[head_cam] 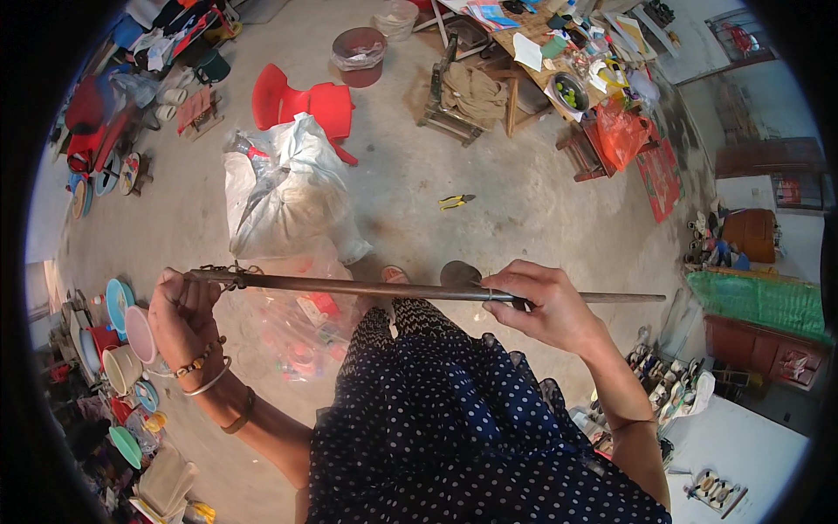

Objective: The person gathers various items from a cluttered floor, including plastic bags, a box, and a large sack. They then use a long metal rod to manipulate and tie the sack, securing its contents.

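Note:
A long, thin dark wooden rod (366, 287) lies almost level across the view in front of me. Near its left end, wire or cord is wound around it. My left hand (185, 304) grips that end, fingers curled beneath it. My right hand (540, 302) pinches the rod right of its middle, by a metal band, with thumb and fingers; the thinner right end sticks out beyond. Yellow-handled pliers (456, 201) rest on the concrete floor ahead. Below the rod's left half is a clear plastic bag of bottles (301, 340).
A stuffed white woven sack (294, 190) stands ahead left, beside a red plastic chair (304, 101). A wooden stool with cloth (473, 92) and a cluttered table (543, 75) are ahead right. Basins (141, 334) stand at left; shoes (668, 386) lie at right.

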The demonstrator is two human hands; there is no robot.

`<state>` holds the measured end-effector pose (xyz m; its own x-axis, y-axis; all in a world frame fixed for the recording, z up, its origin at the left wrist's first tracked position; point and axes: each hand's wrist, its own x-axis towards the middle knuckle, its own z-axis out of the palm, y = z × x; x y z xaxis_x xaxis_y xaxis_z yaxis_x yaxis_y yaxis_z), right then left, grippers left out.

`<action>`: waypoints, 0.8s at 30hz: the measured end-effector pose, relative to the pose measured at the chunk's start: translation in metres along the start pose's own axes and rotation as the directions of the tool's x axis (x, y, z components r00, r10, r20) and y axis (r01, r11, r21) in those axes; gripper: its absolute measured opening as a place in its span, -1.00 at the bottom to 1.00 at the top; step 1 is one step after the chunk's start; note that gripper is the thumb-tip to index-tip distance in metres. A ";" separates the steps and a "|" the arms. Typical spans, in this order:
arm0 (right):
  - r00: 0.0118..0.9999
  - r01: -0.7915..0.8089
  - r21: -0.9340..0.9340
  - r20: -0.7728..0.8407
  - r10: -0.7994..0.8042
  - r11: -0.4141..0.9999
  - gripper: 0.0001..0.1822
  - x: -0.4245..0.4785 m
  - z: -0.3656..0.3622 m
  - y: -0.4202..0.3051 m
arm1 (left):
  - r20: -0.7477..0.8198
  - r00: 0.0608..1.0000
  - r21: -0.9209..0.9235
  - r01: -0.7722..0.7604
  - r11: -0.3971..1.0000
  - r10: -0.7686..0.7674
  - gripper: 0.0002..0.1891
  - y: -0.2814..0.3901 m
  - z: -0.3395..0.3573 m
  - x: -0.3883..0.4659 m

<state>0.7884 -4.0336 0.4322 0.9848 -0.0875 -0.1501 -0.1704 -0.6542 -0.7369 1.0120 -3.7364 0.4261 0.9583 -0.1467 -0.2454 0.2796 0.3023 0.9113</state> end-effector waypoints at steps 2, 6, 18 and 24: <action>0.999 -0.037 -0.144 0.033 0.042 0.989 -0.57 -0.004 -0.005 -0.009 | -0.001 1.000 0.002 0.003 1.000 -0.003 -0.69 -0.001 0.001 0.001; 0.999 0.028 -0.502 -0.013 -0.040 0.864 -0.32 -0.009 -0.027 -0.032 | 0.019 0.999 -0.001 0.028 1.000 -0.028 -0.69 -0.001 -0.001 0.003; 0.999 -0.005 -0.553 0.027 0.023 0.833 -0.27 -0.022 -0.022 -0.054 | 0.050 0.998 -0.009 0.046 0.999 -0.046 -0.70 0.000 0.000 0.009; 0.956 -0.155 -0.440 0.160 0.247 0.885 -0.48 -0.016 -0.014 -0.064 | 0.016 0.999 -0.002 0.041 0.999 -0.041 -0.70 0.002 0.006 0.010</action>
<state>0.7836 -4.0005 0.4906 0.8936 -0.1246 -0.4311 -0.2884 -0.8955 -0.3390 1.0217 -3.7434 0.4272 0.9451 -0.1735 -0.2771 0.3185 0.2977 0.9000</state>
